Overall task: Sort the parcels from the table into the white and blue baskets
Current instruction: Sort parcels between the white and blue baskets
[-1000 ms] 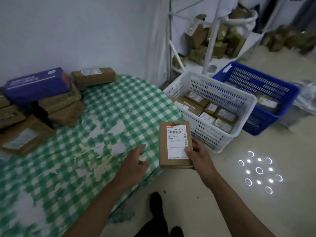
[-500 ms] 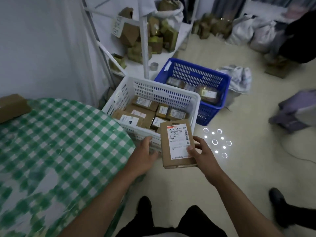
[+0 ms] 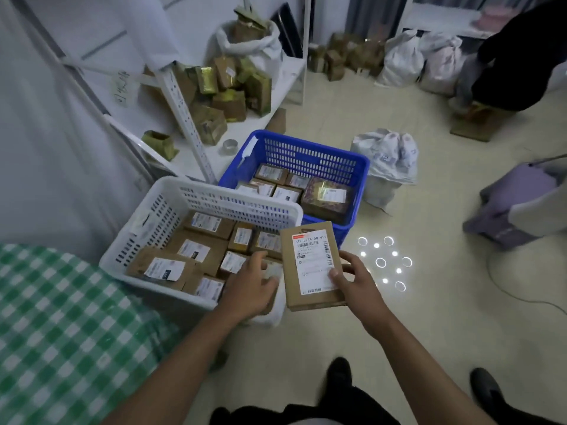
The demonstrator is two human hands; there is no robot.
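Head view looks down on a brown parcel pinched at its right edge by the right hand, thumb on the label, above the white basket's near right corner. Beside it the left hand hangs loosely curled, holding nothing, over that basket's near rim. Touching the white basket's far side stands the blue basket, partly filled with parcels. Bare floor lies to the right; the checked table edge sits near left.
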